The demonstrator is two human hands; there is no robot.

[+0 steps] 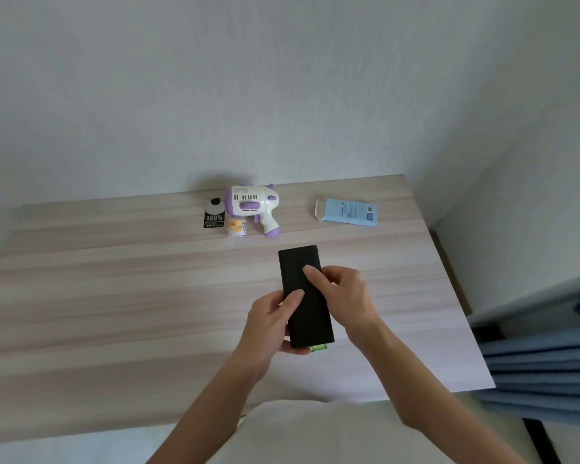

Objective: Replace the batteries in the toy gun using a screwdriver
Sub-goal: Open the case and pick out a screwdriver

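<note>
Both hands held a black case (307,306) above the middle of the table (114,296). The left hand (272,316) gripped its near left side with the thumb on top. The right hand (345,293) clasped the right edge, thumb pressed on the face.

Risk: a green part (318,347) protruded from the case's near end. If it slides further, the contents could likely drop past the near edge.

The rest of the case's contents were hidden. A blue box (349,212) lay towards the far right corner with its flap open, contents unseen. The toy gun (253,205) lay by the far edge, untouched.
</note>
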